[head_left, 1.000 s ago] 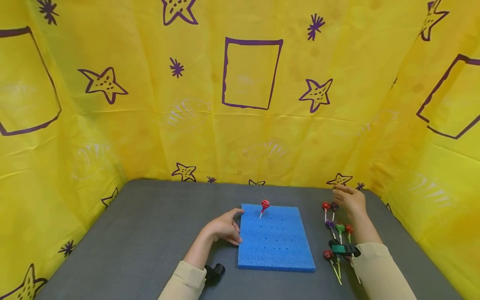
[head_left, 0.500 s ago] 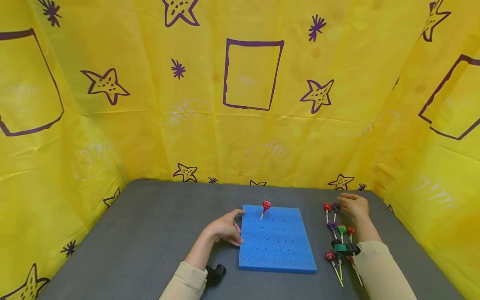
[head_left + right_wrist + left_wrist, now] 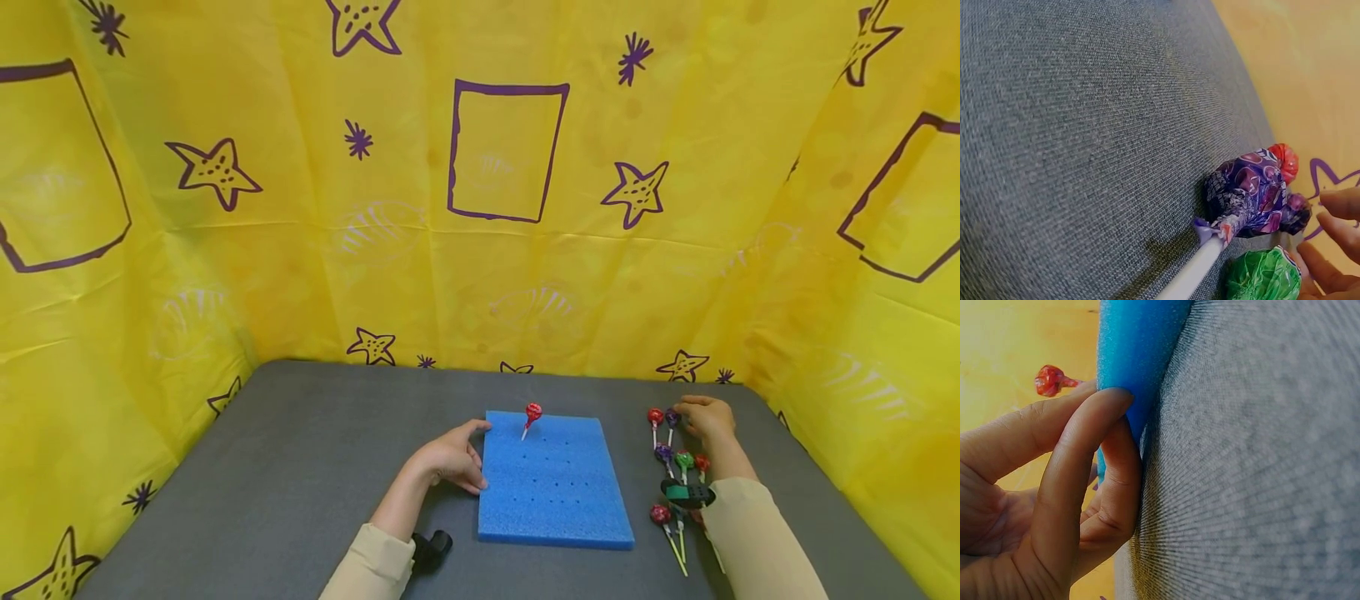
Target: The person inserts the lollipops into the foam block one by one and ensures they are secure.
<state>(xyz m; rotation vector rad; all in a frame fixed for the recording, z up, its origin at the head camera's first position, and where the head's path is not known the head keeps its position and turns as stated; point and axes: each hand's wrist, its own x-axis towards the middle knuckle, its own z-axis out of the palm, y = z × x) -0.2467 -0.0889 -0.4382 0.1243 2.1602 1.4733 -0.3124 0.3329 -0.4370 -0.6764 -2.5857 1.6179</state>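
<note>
A blue foam board [image 3: 555, 521] with several small holes lies on the grey table. A red lollipop [image 3: 533, 412] stands slightly tilted in its far left part. My left hand [image 3: 450, 457] holds the board's left edge, with bent fingers against its side in the left wrist view. My right hand [image 3: 708, 417] is at a dark purple lollipop [image 3: 672, 417], fingertips by its wrapped head. In the right wrist view those fingers [image 3: 1341, 203] are spread, with a gap between them and the thumb. A purple lollipop [image 3: 1250, 194] and a green lollipop [image 3: 1263, 275] lie nearer.
Beside the dark purple lollipop lies a red lollipop [image 3: 656, 416]. Another red lollipop [image 3: 702, 462] lies near my right wrist, and a dark red lollipop [image 3: 660, 514] lies nearer me. A yellow patterned cloth [image 3: 480, 283] walls the back and sides of the grey table [image 3: 322, 467].
My right hand has come down and towards me, from above the table's far right to the dark purple lollipop's head. My left hand and the board keep their places.
</note>
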